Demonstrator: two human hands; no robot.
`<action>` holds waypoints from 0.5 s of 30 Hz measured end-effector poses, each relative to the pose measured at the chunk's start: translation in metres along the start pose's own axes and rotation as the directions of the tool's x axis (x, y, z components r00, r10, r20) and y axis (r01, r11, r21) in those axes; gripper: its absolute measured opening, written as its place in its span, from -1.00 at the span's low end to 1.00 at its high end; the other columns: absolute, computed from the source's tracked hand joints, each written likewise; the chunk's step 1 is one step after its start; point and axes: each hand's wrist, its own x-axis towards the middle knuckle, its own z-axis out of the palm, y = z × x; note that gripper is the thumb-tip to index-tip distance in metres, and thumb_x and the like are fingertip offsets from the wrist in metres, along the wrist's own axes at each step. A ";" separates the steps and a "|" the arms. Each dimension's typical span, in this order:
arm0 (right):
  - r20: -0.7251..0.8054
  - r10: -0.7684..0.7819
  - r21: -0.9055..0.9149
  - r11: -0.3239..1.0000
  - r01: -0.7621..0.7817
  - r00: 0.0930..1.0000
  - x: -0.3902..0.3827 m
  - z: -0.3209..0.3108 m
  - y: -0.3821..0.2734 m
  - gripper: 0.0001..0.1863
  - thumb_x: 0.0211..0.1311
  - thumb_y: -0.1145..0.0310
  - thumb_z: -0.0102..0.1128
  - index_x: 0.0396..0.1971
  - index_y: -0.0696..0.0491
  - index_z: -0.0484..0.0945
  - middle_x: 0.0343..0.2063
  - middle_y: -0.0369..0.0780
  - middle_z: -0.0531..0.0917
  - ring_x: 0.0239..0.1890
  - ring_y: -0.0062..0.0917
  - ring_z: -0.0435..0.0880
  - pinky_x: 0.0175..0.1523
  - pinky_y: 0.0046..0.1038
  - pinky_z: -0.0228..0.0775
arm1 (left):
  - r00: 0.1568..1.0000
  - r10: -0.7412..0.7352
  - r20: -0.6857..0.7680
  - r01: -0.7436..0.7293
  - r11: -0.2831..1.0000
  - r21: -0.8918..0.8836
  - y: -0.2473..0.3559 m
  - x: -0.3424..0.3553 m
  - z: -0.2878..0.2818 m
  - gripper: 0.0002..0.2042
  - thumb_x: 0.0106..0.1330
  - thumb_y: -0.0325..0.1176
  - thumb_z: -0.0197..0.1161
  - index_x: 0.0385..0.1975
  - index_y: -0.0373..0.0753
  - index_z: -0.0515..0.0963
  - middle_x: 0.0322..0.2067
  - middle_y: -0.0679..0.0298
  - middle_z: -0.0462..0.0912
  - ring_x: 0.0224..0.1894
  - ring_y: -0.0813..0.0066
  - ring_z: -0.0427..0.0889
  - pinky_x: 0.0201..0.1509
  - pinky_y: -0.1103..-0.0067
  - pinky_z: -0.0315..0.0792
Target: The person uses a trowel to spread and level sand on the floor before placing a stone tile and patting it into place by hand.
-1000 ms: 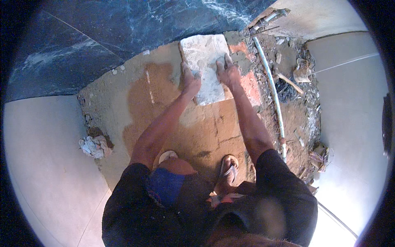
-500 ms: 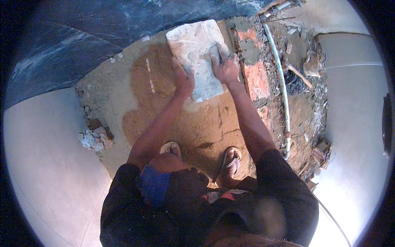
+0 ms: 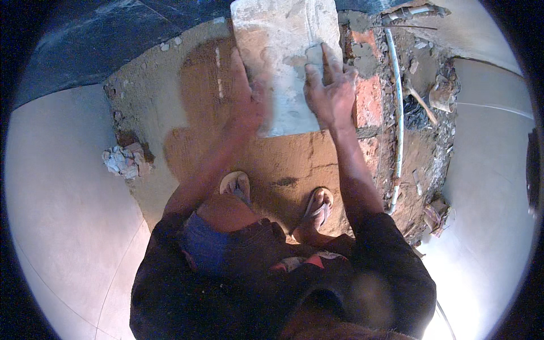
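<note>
A pale, thick rectangular stone slab (image 3: 283,68), smeared with grey, is between my two hands in front of me. My left hand (image 3: 249,93), a little blurred, grips its left edge, fingers stretched along the side. At the opposite edge my right hand (image 3: 334,96) holds on, thumb and index finger on the slab's face and the other fingers curled at the side. The slab's far end reaches the top of the picture. Its underside is hidden.
Right of the slab runs a row of red bricks (image 3: 369,102) with mortar. Beyond lie a white pipe (image 3: 398,119), a wooden-handled tool (image 3: 422,105) and rubble. A dark marbled panel (image 3: 73,62) stands far left. Broken chunks (image 3: 126,161) lie left. My sandalled feet are on the brown ground.
The slab has turned from a slant to nearly straight, with its far end higher in the picture. Both hands have moved with it, still at its edges. The view has shifted slightly.
</note>
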 end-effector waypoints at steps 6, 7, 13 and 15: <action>0.111 0.082 -0.177 0.982 -0.062 0.990 0.010 0.095 0.024 -0.33 0.27 -0.10 0.05 0.39 -0.36 0.24 -0.02 0.26 0.44 0.10 0.23 0.41 0.24 0.06 0.24 | 0.995 -0.096 -0.026 0.098 0.986 0.131 -0.089 0.008 0.021 -0.31 0.44 -0.29 0.05 0.42 -0.49 -0.11 0.38 -0.27 0.09 0.44 -0.10 0.13 0.49 0.31 0.01; 0.137 0.076 -0.187 0.981 -0.049 0.988 0.016 0.094 0.026 -0.31 0.26 -0.10 0.06 0.40 -0.33 0.24 0.00 0.27 0.46 0.10 0.23 0.41 0.26 0.06 0.21 | 0.988 -0.135 -0.075 0.148 0.967 0.207 -0.098 0.005 0.029 -0.31 0.44 -0.29 0.06 0.42 -0.49 -0.10 0.38 -0.27 0.09 0.43 -0.10 0.13 0.49 0.31 0.01; 0.221 0.023 -0.088 0.996 -0.003 0.975 -0.003 0.066 0.000 -0.30 0.24 -0.10 0.07 0.34 -0.08 0.35 0.00 0.10 0.62 0.07 0.16 0.48 0.29 0.05 0.18 | 0.991 -0.124 -0.048 0.117 0.984 -0.133 -0.117 -0.001 0.015 -0.31 0.43 -0.30 0.08 0.43 -0.44 -0.07 0.39 -0.23 0.11 0.43 -0.10 0.14 0.49 0.30 0.01; 0.192 0.015 -0.180 0.983 0.020 0.981 -0.006 0.071 -0.003 -0.35 0.24 -0.05 0.12 0.27 -0.03 0.44 0.04 -0.02 0.64 0.11 0.13 0.46 0.32 0.00 0.17 | 0.990 -0.137 -0.043 0.133 0.988 -0.080 -0.111 -0.009 -0.001 -0.32 0.43 -0.31 0.08 0.44 -0.42 -0.07 0.39 -0.22 0.11 0.44 -0.09 0.14 0.49 0.30 0.02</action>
